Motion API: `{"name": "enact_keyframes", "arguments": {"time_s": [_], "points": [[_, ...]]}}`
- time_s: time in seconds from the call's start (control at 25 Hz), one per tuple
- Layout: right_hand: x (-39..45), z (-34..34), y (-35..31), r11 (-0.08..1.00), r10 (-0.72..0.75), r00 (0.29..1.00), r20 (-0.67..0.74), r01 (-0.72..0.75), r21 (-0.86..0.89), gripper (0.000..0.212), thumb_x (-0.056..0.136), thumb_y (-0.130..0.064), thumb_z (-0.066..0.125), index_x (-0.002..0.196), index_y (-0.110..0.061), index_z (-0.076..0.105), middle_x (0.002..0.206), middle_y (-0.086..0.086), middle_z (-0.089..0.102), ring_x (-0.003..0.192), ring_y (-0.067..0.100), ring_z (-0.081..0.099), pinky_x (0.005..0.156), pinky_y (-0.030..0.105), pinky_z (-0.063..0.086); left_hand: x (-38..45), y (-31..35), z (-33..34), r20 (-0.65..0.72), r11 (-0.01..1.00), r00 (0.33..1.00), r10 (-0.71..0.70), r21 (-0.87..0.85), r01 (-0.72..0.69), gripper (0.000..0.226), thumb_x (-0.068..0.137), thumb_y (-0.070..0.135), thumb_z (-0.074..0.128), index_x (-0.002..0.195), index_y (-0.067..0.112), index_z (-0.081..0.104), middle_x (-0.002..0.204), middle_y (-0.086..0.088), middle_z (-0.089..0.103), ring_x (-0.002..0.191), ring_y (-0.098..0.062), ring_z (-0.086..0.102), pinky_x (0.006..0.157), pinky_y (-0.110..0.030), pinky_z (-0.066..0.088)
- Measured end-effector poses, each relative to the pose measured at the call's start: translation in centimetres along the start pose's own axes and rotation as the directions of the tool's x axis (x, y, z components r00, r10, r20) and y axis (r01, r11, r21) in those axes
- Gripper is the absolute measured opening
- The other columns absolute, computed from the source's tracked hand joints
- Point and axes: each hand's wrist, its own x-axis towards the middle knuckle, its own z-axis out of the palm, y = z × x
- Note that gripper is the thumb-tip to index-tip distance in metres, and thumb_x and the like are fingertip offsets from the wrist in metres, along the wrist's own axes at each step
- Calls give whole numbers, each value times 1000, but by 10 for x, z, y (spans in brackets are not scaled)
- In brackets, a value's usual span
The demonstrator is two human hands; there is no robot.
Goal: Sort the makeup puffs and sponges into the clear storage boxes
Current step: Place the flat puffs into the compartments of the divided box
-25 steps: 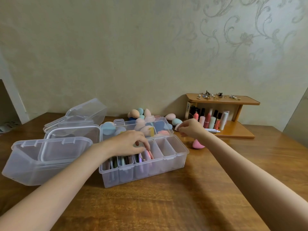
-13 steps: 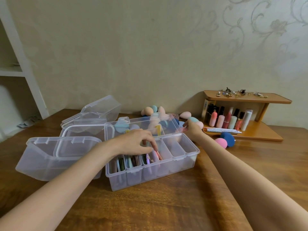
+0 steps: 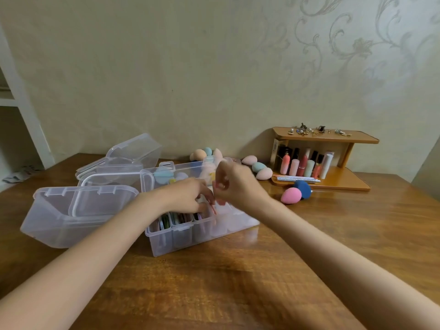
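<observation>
A clear divided box point(image 3: 190, 236) stands in the middle of the table, its left compartments packed with flat puffs point(image 3: 181, 219) on edge. My left hand point(image 3: 188, 198) has its fingertips down among those puffs. Just to its right, over the box, my right hand point(image 3: 238, 186) pinches a small pink puff point(image 3: 217, 185), which is blurred. Behind the box is its raised lid and a second clear box point(image 3: 147, 177) with sponges inside. Loose egg-shaped sponges lie behind: pink point(image 3: 291, 196), dark blue point(image 3: 303, 188), peach point(image 3: 264, 173), teal point(image 3: 258, 166).
A large clear box point(image 3: 59, 222) with its lid lies at the left, another clear box point(image 3: 133, 153) behind it. At the back right a wooden shelf point(image 3: 345, 184) holds lipsticks point(image 3: 302, 165) and trinkets. A white shelf unit point(image 3: 23, 103) stands far left.
My right hand has come back from the loose sponges at the back right to over the divided box, next to my left hand. The left hand has stayed in the compartments.
</observation>
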Motion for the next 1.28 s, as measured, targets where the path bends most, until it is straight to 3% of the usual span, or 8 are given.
{"name": "enact_keyframes", "arguments": {"time_s": [0.12, 0.36, 0.6, 0.72, 0.84, 1.0, 1.16, 1.28], "points": [[-10, 22, 4, 990, -27, 997, 70, 36, -134, 12, 85, -12, 63, 89, -7, 53, 95, 9, 57, 77, 16, 47, 63, 26, 39, -1, 6, 1, -9, 996, 999, -38, 75, 38, 19, 86, 21, 57, 105, 22, 61, 83, 2, 53, 79, -19, 57, 74, -37, 51], [-5, 26, 7, 971, 26, 984, 176, 17, -237, 22, 87, -13, 61, 106, -2, 62, 113, 12, 57, 84, 16, 49, 65, 18, 38, -2, 5, 2, -6, 997, 1000, -22, 70, 22, 22, 86, 20, 57, 106, 15, 64, 93, -3, 59, 87, -19, 59, 77, -36, 51], [5, 20, 14, 965, 97, 945, 313, -12, -262, 25, 87, -13, 62, 110, -5, 68, 103, 9, 44, 80, 13, 37, 56, 11, 28, 0, 3, 0, -14, 997, 999, 33, 73, -32, 20, 86, 21, 57, 104, 18, 64, 90, 0, 59, 83, -15, 55, 71, -30, 45], [9, 9, 16, 983, 98, 910, 403, -27, -180, 28, 86, -17, 64, 113, -11, 68, 100, 4, 55, 90, 11, 38, 57, 12, 31, -1, 0, -4, -34, 999, 999, 42, -19, -43, 23, 86, 19, 56, 108, 19, 64, 97, -1, 64, 80, -13, 55, 72, -29, 45], [29, -18, 33, 981, 190, 949, 253, -171, -94, 25, 89, -19, 58, 110, -11, 70, 100, 2, 68, 89, 12, 56, 69, 17, 44, 7, -5, -11, -149, 990, 987, 54, -122, -72, 25, 88, 18, 56, 111, 22, 65, 108, 2, 66, 94, -11, 59, 82, -25, 47], [75, -25, 91, 926, 361, 932, -2, -359, -117, 27, 92, -5, 49, 111, -1, 67, 113, 15, 68, 93, 25, 62, 74, 24, 43, 25, -7, -10, -137, 988, 985, 105, -95, -119, 23, 90, 17, 56, 110, 21, 65, 103, 9, 59, 94, -5, 54, 76, -12, 38], [114, 11, 139, 874, 450, 888, 97, -415, -251, 29, 93, -3, 49, 119, 0, 60, 119, 18, 63, 99, 30, 61, 75, 26, 47, 34, -11, -10, -133, 979, 976, 172, -85, -184, 21, 89, 17, 59, 109, 20, 65, 99, 11, 51, 89, -5, 51, 74, -4, 37], [126, 35, 157, 844, 475, 857, 198, -380, -379, 33, 91, -9, 51, 122, 0, 55, 122, 18, 59, 104, 31, 59, 88, 35, 51, 38, -16, -9, -124, 976, 974, 188, -86, -199, 22, 88, 18, 61, 109, 22, 65, 100, 11, 50, 88, -4, 50, 75, -7, 38]]}}
